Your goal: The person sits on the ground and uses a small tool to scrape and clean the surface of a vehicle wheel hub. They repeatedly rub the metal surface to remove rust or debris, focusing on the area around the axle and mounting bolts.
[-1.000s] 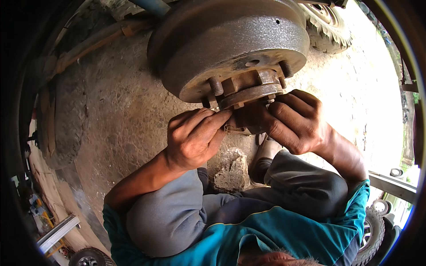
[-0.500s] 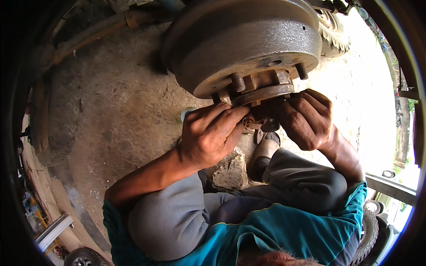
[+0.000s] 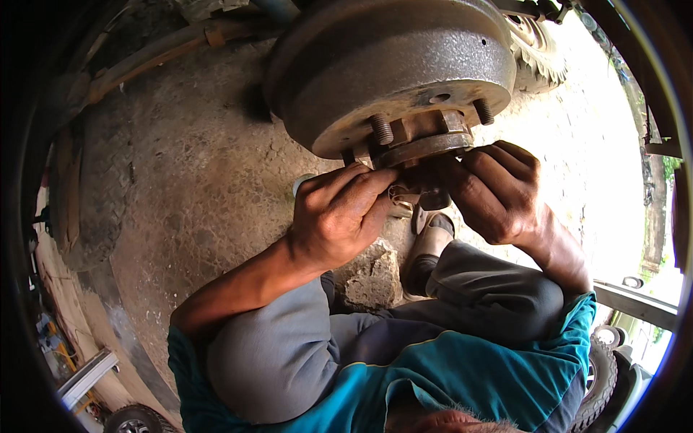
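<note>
A large grey brake drum hangs in front of me, with a hub flange on its near face and threaded wheel studs around it. My left hand is closed, its thumb and bent fingers pressed together at the flange's left edge. My right hand has its fingers curled against the flange's lower right side. Between the hands, just below the flange, small brownish metal parts show, half covered by the fingers. What each fingertip grips is hidden.
A rough stone block lies on the stained floor between my legs, beside a shoe. A tyre stands beyond the drum at right. Another wheel is at lower right, and a metal bar at lower left.
The drum, its studs and the flange appear slightly farther left in the picture. Both hands stay at the flange, with the left fingers shifted a little left.
</note>
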### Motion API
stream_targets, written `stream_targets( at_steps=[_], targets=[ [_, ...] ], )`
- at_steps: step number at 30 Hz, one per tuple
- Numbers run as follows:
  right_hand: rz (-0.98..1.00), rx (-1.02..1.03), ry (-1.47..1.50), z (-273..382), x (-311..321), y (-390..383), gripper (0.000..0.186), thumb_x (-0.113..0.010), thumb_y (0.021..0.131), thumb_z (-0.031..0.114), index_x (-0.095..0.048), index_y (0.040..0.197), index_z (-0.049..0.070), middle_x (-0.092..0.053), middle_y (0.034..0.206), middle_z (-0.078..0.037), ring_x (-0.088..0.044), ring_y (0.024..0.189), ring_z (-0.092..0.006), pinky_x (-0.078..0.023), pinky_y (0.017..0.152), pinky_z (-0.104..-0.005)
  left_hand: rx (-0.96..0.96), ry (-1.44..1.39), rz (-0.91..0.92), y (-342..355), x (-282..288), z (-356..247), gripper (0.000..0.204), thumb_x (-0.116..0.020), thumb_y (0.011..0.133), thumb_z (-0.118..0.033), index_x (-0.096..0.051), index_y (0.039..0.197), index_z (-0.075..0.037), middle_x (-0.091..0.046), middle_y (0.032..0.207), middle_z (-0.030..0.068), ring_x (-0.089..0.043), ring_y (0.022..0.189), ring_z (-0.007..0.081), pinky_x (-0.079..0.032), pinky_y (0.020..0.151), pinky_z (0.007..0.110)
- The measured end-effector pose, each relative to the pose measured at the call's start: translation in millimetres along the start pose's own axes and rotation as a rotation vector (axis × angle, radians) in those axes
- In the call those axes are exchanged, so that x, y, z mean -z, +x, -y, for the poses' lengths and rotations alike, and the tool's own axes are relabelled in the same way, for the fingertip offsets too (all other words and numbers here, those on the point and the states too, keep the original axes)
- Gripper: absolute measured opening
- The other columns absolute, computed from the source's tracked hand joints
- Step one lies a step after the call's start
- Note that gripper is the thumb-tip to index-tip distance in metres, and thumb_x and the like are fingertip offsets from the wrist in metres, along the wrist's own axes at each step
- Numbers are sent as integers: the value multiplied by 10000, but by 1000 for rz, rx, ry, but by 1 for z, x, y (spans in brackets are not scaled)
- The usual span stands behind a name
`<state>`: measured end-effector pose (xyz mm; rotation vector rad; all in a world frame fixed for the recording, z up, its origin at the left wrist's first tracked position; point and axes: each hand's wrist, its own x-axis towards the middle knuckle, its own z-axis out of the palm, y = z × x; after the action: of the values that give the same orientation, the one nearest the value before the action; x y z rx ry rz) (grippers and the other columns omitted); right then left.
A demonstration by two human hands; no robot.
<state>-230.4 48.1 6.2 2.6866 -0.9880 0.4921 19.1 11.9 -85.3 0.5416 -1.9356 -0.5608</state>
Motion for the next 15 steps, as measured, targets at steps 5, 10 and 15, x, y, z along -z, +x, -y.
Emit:
stream_targets(
  at_steps=[5,10,15],
  targets=[
    [-15,-5,52,6,2,14,320,-744,719,137,-754,1030,60,-662,880,-27,-689,718,-180,-557,573,-333,-23,27,12,-8,4,8,266,-689,782,139,-734,1038,81,-741,828,174,-748,676,277,-600,594,366],
    [47,-54,29,6,12,5,335,-739,719,138,-755,1042,53,-676,895,-38,-699,739,-189,-559,595,-333,-8,10,-1,2,0,-1,234,-729,805,118,-733,1036,85,-742,826,172,-751,680,279,-600,597,363],
    [82,-28,21,9,12,8,284,-736,712,128,-730,984,48,-677,913,-52,-701,739,-212,-602,637,-355,-1,19,27,0,1,1,214,-750,826,104,-733,1038,84,-741,812,170,-757,686,280,-601,603,360]
  ],
)
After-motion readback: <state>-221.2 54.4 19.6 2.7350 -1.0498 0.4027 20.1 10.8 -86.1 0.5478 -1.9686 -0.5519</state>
